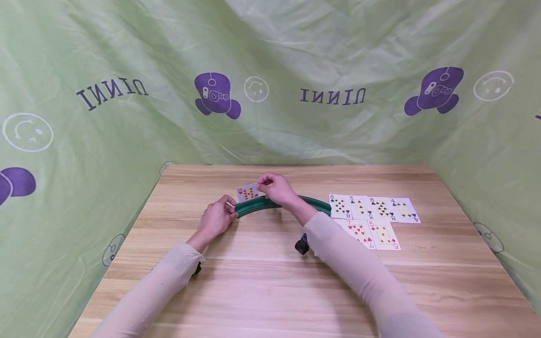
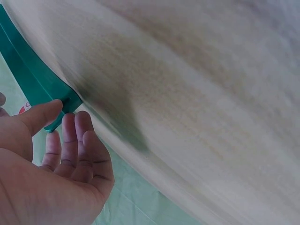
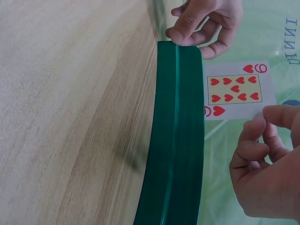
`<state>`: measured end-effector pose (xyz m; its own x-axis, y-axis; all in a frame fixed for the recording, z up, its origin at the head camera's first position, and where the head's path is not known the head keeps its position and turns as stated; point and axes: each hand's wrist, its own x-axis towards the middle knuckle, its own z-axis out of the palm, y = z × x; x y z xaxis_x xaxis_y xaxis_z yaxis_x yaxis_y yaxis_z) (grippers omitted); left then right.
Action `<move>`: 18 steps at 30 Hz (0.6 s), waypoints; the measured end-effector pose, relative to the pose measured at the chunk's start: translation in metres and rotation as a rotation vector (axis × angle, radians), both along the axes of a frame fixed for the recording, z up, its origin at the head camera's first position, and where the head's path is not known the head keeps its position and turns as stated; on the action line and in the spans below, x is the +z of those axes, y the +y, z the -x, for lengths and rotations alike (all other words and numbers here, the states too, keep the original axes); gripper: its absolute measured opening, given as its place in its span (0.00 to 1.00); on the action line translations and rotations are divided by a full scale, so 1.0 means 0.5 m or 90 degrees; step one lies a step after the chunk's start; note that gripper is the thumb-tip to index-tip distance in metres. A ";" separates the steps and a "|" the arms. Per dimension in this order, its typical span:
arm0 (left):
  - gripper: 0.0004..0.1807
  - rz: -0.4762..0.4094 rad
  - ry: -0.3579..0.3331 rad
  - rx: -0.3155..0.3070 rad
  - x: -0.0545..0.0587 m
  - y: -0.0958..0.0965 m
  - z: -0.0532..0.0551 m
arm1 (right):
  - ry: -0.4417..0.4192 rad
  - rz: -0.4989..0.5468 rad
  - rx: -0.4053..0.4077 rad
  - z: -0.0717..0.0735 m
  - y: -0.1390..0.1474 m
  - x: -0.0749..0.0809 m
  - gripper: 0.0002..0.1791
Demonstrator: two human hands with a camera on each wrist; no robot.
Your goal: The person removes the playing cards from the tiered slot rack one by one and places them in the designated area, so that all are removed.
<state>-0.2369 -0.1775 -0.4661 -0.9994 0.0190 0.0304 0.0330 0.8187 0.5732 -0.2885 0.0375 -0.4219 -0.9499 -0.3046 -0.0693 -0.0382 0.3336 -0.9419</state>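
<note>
A curved green card holder point(image 1: 258, 204) with a groove along its length spans the middle of the table point(image 1: 253, 291). My left hand point(image 1: 217, 217) pinches its left end between thumb and fingers, as the left wrist view shows with the green holder point(image 2: 42, 79) at the thumb tip. A nine of hearts point(image 3: 234, 89) stands at the holder's far side near that end, its lower edge hidden by the holder. My right hand point(image 1: 276, 190) pinches one upper corner of this card between thumb and forefinger, the forearm crossing over the holder.
Right of the holder, a row of black-suit cards point(image 1: 359, 207) lies face up. Below it lie red cards, including a seven of hearts point(image 1: 359, 232) and a five of diamonds point(image 1: 383, 234), partly covered by the right sleeve point(image 1: 351, 263). Green printed cloth point(image 1: 270, 136) surrounds the table.
</note>
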 end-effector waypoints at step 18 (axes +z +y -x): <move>0.15 0.000 0.011 -0.004 -0.002 -0.001 -0.001 | 0.030 0.003 -0.026 0.009 0.018 0.012 0.06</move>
<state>-0.2365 -0.1781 -0.4671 -0.9985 0.0251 0.0483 0.0483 0.8184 0.5726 -0.2932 0.0466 -0.4157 -0.9638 -0.2658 -0.0225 -0.0695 0.3317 -0.9408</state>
